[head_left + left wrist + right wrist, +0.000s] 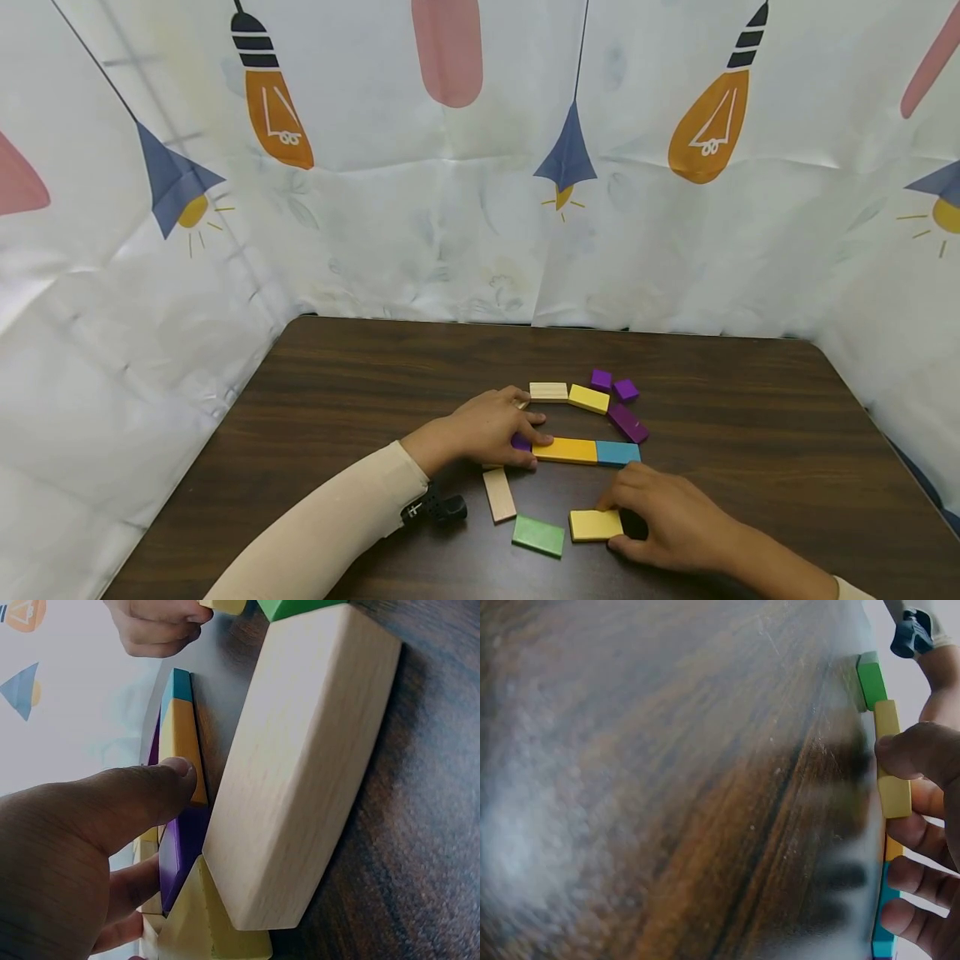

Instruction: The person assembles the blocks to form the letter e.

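Near the table's front, my right hand (675,517) pinches a yellow wooden block (592,527) between thumb and fingers. Whether this block touches the table I cannot tell. My left hand (491,425) rests loosely spread over the left end of a straight row, fingertips touching an orange block (566,451) and a purple block (522,442). A blue block (618,453) ends that row. Close by are a plain wood block (499,496) and a green block (538,536). A pale yellow block (202,922) shows below the purple one in the left wrist view.
Behind the row, a cream block (548,392), another yellow block (588,399) and a dark purple block (627,423) form a curve. Two small purple cubes (602,379) lie outside it. The brown table (360,367) meets a patterned curtain (420,250) at the back.
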A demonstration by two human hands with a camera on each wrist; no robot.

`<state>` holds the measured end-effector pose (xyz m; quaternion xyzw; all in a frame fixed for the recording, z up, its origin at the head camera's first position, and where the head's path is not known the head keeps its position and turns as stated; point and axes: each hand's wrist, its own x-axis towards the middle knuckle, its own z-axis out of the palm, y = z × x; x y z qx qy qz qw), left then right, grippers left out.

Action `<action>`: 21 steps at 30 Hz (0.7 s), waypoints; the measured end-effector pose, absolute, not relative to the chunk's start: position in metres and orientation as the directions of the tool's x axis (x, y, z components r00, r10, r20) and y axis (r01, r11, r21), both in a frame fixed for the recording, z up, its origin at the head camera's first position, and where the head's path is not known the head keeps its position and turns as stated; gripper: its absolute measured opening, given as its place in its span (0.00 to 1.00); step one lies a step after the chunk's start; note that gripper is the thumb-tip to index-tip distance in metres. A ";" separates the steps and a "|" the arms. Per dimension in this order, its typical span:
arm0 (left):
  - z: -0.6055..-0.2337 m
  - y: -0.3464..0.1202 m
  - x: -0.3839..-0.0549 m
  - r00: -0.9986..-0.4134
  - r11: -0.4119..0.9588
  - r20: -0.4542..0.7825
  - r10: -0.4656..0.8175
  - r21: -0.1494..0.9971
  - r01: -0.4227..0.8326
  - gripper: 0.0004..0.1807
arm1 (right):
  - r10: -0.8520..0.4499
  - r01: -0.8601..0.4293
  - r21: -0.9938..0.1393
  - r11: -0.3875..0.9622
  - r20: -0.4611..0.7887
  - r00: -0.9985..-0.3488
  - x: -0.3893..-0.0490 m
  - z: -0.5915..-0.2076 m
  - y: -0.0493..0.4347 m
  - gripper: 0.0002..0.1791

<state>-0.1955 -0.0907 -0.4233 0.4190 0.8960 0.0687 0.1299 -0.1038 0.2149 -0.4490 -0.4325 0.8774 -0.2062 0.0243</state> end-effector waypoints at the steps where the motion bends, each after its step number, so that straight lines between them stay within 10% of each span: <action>1: -0.423 -0.090 -0.195 -0.616 0.640 -0.175 0.768 0.232 0.733 0.24 | -0.770 -0.749 -0.383 0.541 0.133 -0.624 -0.104 -0.449 0.215 0.15; 21: -0.424 -0.090 -0.195 -0.617 0.639 -0.167 0.769 0.230 0.734 0.24 | -0.793 -0.758 -0.399 0.516 0.113 -0.599 -0.100 -0.454 0.213 0.13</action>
